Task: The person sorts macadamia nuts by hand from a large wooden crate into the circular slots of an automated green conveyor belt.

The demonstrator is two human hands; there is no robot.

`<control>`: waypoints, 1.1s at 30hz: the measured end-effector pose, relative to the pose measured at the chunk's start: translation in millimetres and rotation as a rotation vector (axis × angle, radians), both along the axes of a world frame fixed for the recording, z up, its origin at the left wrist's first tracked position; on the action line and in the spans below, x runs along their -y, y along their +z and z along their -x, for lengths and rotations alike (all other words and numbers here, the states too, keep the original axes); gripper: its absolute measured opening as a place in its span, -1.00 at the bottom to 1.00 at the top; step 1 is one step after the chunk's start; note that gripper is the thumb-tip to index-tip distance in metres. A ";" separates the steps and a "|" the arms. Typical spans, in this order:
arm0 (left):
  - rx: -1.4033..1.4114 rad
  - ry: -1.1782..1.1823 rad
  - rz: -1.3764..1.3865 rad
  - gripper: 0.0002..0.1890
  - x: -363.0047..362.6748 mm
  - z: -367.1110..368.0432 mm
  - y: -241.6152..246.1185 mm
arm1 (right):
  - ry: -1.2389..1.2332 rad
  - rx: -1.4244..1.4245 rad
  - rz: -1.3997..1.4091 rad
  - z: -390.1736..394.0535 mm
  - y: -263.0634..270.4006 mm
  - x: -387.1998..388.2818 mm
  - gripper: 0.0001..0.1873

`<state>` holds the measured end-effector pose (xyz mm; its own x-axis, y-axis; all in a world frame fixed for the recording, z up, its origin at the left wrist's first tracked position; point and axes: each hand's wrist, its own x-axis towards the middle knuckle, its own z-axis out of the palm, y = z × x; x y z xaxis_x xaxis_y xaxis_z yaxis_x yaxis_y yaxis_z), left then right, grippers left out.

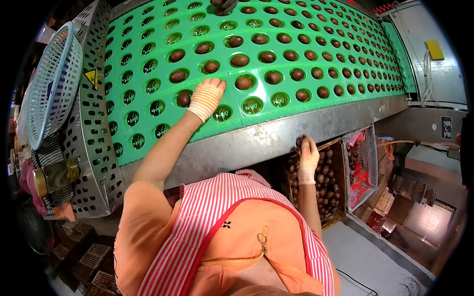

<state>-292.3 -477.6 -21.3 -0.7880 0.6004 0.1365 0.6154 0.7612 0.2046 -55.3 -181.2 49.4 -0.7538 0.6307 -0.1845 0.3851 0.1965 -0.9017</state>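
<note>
Dark brown eggs (244,82) lie singly in round pockets of a green plastic film (229,127) on a packaging machine. My left hand (207,98), in a striped fingerless glove, rests over the film's near side with its fingers bent down. An egg (184,98) sits just left of it; whatever is under the fingers is hidden. Nearest that hand on the right is an eggless pocket (222,113). Above a crate (344,177) full of similar eggs (326,181), my right hand (308,159) grips a dark egg (300,141) at its fingertips.
A steel rail (259,138) borders the film's near edge. To the left stand a perforated metal guard (92,137) and a light blue plastic basket (55,88). Another person's dark-gloved hand (224,5) reaches in at the top. A plastic-lined bin (361,166) stands beside the crate.
</note>
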 end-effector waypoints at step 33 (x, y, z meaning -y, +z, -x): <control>0.152 0.760 0.342 -0.52 38.3 -3.9 7.5 | 0.127 0.917 -0.494 -207.0 -21.9 -101.3 -0.38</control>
